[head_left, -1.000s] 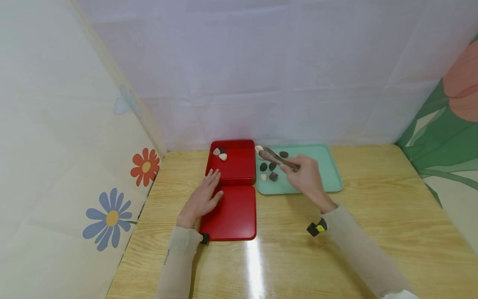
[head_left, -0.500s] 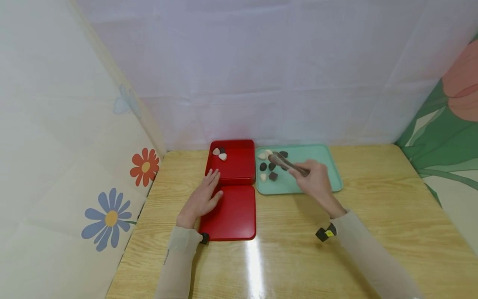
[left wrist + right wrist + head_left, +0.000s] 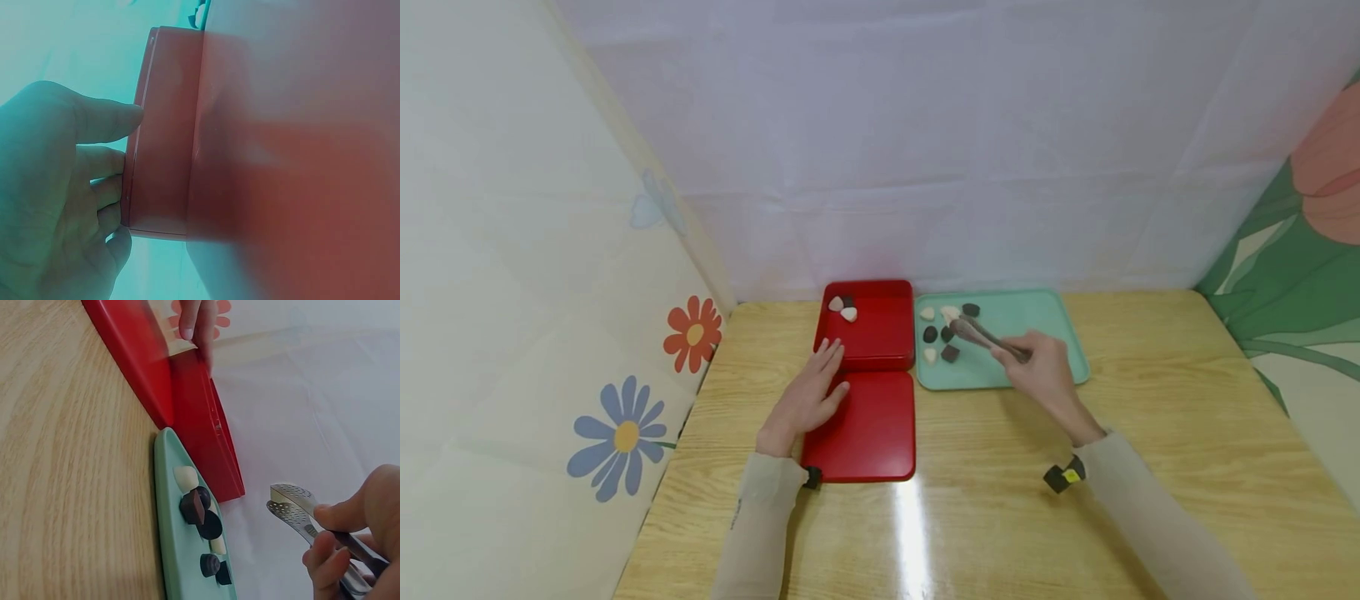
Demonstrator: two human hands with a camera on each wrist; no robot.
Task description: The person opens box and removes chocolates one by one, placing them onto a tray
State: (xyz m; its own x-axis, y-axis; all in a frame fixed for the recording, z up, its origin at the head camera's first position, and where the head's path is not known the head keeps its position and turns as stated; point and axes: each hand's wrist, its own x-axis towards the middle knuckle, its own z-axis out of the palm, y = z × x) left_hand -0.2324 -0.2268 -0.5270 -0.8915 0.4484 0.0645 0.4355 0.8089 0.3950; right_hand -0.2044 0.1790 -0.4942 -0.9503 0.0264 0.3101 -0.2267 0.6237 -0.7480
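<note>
The table (image 3: pixel 985 500) has a yellowish wood grain, and a bright streak of light (image 3: pixel 912 533) runs down its surface in front of the lid (image 3: pixel 872 433). Along its far side stand the red box (image 3: pixel 880 337) and, just right of it, the green tray (image 3: pixel 1022 308). The lid, red and flat, lies right before the box, though whether the two are joined is hard to tell.

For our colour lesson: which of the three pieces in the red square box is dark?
The small dark piece, behind the front pale rounded piece; the left piece is pale too.
</note>
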